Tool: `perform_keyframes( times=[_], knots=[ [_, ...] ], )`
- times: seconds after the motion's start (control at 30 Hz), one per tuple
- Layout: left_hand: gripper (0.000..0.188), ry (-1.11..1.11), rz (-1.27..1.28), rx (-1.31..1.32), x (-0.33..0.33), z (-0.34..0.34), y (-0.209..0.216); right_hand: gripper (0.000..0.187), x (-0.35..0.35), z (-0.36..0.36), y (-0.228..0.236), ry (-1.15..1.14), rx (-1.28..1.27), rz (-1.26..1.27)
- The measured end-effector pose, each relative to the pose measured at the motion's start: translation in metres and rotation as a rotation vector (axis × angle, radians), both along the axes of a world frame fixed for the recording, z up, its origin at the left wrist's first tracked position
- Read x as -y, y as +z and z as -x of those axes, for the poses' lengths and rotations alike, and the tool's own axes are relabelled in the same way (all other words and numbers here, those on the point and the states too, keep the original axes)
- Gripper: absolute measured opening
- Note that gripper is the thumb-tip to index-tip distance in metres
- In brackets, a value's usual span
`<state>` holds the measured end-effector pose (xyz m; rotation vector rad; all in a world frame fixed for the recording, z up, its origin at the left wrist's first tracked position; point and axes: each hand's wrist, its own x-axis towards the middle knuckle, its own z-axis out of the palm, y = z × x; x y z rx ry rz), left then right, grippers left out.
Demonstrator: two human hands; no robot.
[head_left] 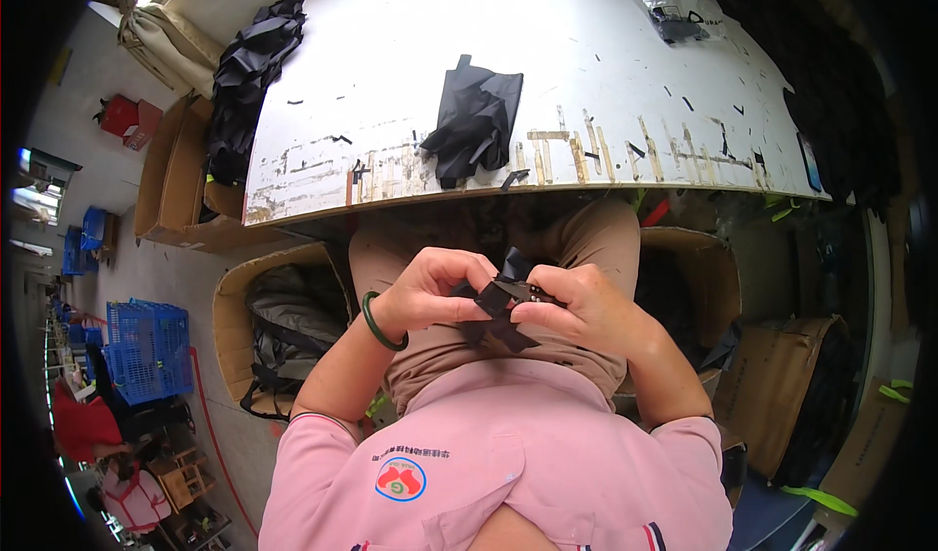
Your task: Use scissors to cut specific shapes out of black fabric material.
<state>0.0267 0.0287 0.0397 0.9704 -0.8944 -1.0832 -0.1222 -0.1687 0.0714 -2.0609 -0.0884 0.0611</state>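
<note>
Above my lap, my left hand (pixel 438 287) pinches a small black fabric piece (pixel 494 300) between thumb and fingers. A green bangle (pixel 377 324) circles that wrist. My right hand (pixel 578 307) is closed round dark thread snips (pixel 533 294), whose tips meet the fabric. The blades are partly hidden by the cloth and fingers, so I cannot tell whether they are cutting. Ends of the black material stick out above and below my fingertips. On the white table (pixel 391 63) ahead lies a crumpled stack of black fabric pieces (pixel 476 121).
Black fabric heaps hang over the table's left end (pixel 256 72) and right end (pixel 831 92). A clear plastic bag (pixel 679 4) lies at the far right. Cardboard boxes flank my legs, the left box (pixel 234 307) holding a grey bag (pixel 293 307). Blue crates (pixel 149 351) stand on the floor.
</note>
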Motion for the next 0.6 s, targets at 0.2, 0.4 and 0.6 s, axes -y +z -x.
perform_keyframes(
  times=[0.2, 0.4, 0.6],
  knots=[
    [0.013, -0.241, -0.068, -0.248, -0.001, -0.011, -0.004, 0.029, 0.004, 0.003, 0.002, 0.092, 0.008, -0.004],
    [0.016, -0.478, -0.103, -0.351, 0.004, -0.025, -0.007, 0.045, 0.006, 0.004, 0.002, 0.168, -0.016, 0.022],
    [0.016, -0.536, -0.204, -0.364, 0.007, -0.027, -0.006, 0.036, 0.004, 0.003, 0.0, 0.202, 0.055, 0.119]
  ],
)
